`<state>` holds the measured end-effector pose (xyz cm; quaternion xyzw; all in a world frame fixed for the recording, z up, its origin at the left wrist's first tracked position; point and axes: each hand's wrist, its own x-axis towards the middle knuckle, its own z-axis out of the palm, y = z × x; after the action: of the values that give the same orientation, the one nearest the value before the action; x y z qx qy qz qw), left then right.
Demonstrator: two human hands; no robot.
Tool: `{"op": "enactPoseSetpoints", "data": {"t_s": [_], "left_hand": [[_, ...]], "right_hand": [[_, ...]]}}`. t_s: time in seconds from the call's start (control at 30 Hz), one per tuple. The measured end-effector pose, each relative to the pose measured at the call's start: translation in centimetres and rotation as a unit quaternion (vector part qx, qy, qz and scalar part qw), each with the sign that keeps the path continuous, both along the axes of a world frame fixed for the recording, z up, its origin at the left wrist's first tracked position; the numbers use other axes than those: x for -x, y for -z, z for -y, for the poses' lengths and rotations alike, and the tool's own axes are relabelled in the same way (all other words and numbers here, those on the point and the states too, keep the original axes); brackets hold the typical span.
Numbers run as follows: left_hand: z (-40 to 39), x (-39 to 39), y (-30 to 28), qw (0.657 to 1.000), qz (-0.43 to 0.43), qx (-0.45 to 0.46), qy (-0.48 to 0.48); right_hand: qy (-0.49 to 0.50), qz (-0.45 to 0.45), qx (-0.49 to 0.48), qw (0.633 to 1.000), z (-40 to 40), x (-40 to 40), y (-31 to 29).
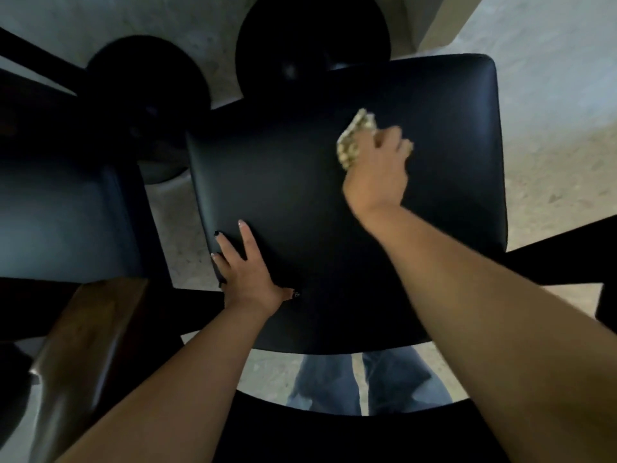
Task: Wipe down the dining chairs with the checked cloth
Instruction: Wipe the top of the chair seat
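Note:
A dark padded dining chair seat [300, 182] fills the middle of the head view, seen from above. My right hand [379, 172] grips the bunched checked cloth [354, 138], cream and tan, and holds it against the seat's far right part; hand and cloth are blurred. My left hand [245, 265] rests flat on the seat's near left corner with straight, spread fingers, some of them over the left edge. The chair's curved dark back rail [334, 426] crosses the bottom of the view.
A second dark chair seat [63, 222] stands to the left with a brown wooden back rail [86, 345] near it. Two round black bases [310, 38] sit on the pale speckled floor [551, 111] beyond. My jeans-clad legs [364, 382] show below the seat.

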<state>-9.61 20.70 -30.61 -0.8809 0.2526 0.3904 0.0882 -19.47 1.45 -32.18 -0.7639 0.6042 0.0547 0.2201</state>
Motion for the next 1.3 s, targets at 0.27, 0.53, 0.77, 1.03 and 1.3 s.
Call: {"op": "enactPoseSetpoints", "data": {"t_s": [0.27, 0.53, 0.77, 1.03, 1.3], "left_hand": [[0.5, 0.2, -0.2, 1.0, -0.023, -0.006, -0.014], [0.9, 0.3, 0.3, 1.0, -0.016, -0.02, 0.005], [1.1, 0.7, 0.2, 0.999, -0.002, -0.029, 0.017], [1.4, 0.7, 1.1, 0.999, 0.001, -0.051, 0.011], [2.1, 0.9, 1.1, 0.996, 0.008, -0.087, 0.004]], "right_hand": [[-0.379, 0.053, -0.044, 0.923, -8.4, 5.3, 1.4], [-0.003, -0.127, 0.037, 0.991, -6.5, 10.2, 0.0], [0.201, -0.147, -0.059, 0.967, -8.1, 13.5, -0.4], [0.317, -0.082, -0.216, 0.92, -13.9, 10.3, -0.9], [0.296, -0.021, -0.028, 0.955, 6.4, 7.3, -1.7]]}}
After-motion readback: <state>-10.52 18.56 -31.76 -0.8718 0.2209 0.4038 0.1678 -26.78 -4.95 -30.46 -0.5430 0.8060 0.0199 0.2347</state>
